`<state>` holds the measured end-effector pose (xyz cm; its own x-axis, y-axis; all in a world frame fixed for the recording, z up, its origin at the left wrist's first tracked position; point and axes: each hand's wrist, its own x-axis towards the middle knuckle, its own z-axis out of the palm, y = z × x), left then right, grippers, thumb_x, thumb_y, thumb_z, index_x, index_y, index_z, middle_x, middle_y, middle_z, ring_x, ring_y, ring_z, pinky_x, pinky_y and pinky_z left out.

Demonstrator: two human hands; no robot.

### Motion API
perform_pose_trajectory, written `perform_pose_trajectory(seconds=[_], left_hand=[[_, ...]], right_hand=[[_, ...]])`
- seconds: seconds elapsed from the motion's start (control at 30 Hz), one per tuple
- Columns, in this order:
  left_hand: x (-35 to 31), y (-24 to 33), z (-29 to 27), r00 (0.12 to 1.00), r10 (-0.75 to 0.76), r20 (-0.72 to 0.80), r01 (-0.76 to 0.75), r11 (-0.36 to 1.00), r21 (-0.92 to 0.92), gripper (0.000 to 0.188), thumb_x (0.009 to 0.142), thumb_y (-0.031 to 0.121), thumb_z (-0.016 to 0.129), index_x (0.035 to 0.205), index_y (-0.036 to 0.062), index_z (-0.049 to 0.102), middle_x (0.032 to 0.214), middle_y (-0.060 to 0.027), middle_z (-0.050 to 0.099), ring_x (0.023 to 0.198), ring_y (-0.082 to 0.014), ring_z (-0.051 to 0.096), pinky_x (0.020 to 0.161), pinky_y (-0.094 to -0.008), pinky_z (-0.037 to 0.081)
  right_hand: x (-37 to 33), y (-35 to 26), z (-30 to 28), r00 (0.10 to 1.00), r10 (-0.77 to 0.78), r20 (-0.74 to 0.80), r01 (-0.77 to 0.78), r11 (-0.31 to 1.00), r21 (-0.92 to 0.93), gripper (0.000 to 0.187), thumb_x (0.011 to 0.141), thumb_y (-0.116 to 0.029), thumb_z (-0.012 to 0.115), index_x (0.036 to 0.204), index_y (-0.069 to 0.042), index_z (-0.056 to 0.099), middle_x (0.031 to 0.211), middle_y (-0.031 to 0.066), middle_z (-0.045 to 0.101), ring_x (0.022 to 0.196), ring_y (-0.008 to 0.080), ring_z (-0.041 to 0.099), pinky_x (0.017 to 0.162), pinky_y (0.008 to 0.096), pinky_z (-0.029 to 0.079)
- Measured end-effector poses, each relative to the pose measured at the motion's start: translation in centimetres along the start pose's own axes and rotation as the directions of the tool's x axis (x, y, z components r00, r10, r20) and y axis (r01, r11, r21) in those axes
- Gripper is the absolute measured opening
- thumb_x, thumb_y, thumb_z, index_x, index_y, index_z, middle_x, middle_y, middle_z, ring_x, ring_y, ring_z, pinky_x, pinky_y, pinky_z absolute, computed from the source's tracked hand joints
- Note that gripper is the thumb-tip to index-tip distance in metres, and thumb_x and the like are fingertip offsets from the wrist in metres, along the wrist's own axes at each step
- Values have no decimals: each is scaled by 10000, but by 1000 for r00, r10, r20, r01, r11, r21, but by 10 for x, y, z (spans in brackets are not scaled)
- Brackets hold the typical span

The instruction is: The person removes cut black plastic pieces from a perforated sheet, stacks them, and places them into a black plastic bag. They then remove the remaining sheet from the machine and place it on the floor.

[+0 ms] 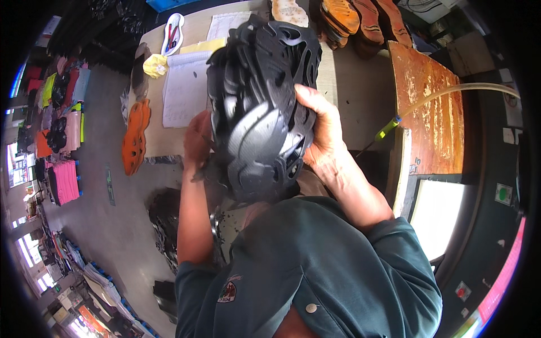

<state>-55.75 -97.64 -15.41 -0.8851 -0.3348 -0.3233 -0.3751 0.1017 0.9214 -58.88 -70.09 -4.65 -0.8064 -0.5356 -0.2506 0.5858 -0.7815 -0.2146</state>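
Observation:
A thick stack of black moulded shoe soles (265, 107) is raised in front of me, over the near edge of the table. My right hand (322, 127) clasps its right side, the thumb lying against the edges of the soles. Against the left side presses my left hand (198, 138), a little blurred, with its fingertips hidden by the stack. Beyond the left hand an open notebook (183, 93) lies on the table. A single orange sole (136, 135) rests at the table's left edge.
The pale table (360, 107) also bears a white sole-shaped tray (173, 34) with pens and a crumpled yellow piece (155, 66). Several orange soles (341, 19) lie at the back. A hose with a yellow-green tool (387, 128) hangs by a worn brown board (431, 107) on the right.

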Motion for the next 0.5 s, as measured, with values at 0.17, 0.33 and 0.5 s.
perform_pose_trajectory(seconds=[0.17,0.33,0.5], left_hand=[[15,-28,38,979,113,168,-132,986,106,487,1095,364,564,1385,-21,629,1279,-105,702,1157,-186,656,1001,-345,512],[4,-32,58,966,165,200,-187,977,101,450,1090,334,578,1361,-19,650,1248,-96,714,1114,-176,663,977,-337,519],[-2,-44,41,976,179,121,-176,984,-35,414,1086,303,592,1337,-17,671,1217,-87,727,1070,-165,671,952,-330,526]], right_hand=[[21,-21,15,1000,1,31,-5,991,133,254,940,-178,736,1148,-32,726,1085,140,785,948,282,773,894,481,643],[27,-30,4,991,69,-117,-64,997,46,358,902,-204,788,1195,-32,676,1136,143,735,1042,310,718,961,516,599],[32,-17,-27,958,225,-176,-220,974,53,267,893,-187,795,1117,-71,706,1099,101,743,1009,263,728,967,478,605]])
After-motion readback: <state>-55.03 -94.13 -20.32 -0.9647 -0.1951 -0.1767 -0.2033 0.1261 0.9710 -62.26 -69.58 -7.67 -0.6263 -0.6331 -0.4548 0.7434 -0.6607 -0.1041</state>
